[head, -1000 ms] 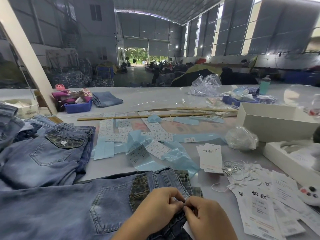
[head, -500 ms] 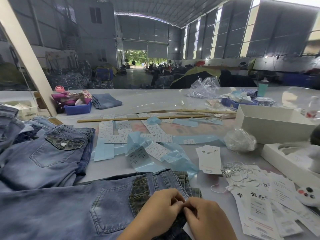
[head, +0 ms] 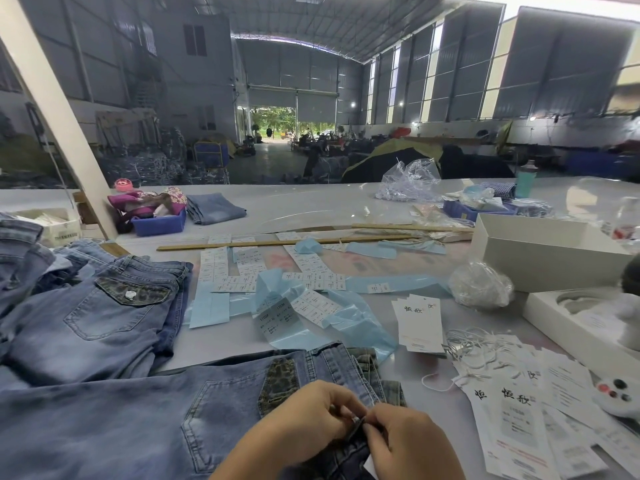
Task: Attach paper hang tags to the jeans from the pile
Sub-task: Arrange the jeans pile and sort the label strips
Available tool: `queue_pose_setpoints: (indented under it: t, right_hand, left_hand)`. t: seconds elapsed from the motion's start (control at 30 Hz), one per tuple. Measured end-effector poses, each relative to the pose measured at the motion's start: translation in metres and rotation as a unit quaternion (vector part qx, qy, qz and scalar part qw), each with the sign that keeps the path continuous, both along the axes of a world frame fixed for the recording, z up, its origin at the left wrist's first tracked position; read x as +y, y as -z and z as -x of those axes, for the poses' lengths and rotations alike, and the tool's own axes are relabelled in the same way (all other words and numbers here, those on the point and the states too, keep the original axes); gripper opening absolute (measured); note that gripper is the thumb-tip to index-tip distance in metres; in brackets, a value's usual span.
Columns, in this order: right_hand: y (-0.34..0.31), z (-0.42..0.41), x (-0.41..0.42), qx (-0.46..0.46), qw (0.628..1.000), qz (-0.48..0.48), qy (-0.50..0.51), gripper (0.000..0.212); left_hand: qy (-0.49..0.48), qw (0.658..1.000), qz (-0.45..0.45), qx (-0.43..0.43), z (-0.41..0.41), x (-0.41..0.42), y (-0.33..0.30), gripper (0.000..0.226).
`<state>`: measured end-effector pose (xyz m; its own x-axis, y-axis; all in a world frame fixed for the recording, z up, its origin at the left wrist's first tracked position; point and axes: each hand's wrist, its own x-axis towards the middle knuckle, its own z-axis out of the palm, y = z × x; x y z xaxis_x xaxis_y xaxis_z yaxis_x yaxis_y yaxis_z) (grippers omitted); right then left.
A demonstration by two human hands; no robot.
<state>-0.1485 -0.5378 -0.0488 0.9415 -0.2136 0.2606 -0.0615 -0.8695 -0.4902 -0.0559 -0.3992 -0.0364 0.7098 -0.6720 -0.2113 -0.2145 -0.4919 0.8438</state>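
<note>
At the near edge, the left hand and right hand meet fingertip to fingertip, pinching the waistband of faded, leopard-trimmed jeans lying flat. Glossy white paper hang tags fan out to the right; the rumpled denim pile lies left.

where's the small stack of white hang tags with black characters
In the head view, the small stack of white paper hang tags lies right of centre on the table, between the crumpled light blue backing strips and the tangle of white strings.
</note>
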Motion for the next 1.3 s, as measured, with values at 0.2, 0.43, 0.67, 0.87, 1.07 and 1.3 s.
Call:
queue_pose_setpoints:
  t: [0.2,0.43,0.67,0.87,1.07,1.3]
  right_hand:
    - [0.002,0.002,0.003,-0.012,1.000,0.009,0.006,0.023]
    - [0.005,0.000,0.003,-0.029,0.999,0.011,0.020,0.022]
    - [0.007,-0.006,0.003,-0.032,0.999,0.008,0.026,0.021]
    - [0.005,-0.007,0.001,-0.033,0.999,-0.006,0.025,0.017]
    - [0.002,-0.006,0.002,-0.033,0.999,-0.025,0.024,0.017]
    - [-0.008,-0.001,-0.004,-0.033,0.996,-0.080,0.012,0.011]
  left_hand:
    - [0.008,1.000,-0.016,-0.017,-0.006,0.002,0.000,0.021]
    - [-0.009,0.999,0.025,-0.033,0.004,0.000,0.009,0.020]
    - [-0.035,0.996,0.030,-0.075,0.005,-0.001,0.015,0.024]
    - [-0.027,0.994,0.027,-0.102,0.008,-0.003,0.021,0.033]
    - [-0.017,0.993,0.012,-0.118,0.008,-0.003,0.023,0.016]
    - [-0.060,0.988,0.017,-0.142,0.015,-0.008,0.015,0.018]
